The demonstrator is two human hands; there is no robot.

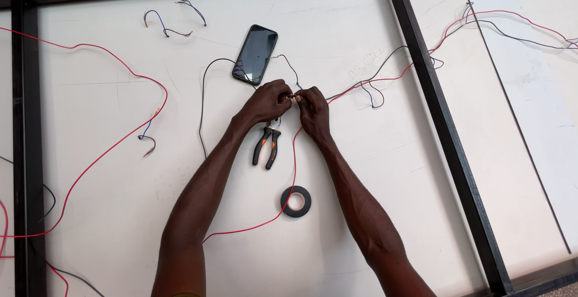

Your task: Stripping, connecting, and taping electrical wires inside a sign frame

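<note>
Joining wire ends, by the look of it: left hand (266,101) and right hand (313,111) brought fingertip to fingertip at the centre of the white table (373,170), both pinching the bare tips of a red wire (294,164) and a black wire (355,85) between them. Next move likely calling for a firm twist while holding the tips aligned, then the black tape roll (296,201) lying at 6 o'clock of the hands. No containers in sight; only orange-handled pliers (267,145) just below at 6 o'clock and a dark phone (255,54) at 11 o'clock.
</note>
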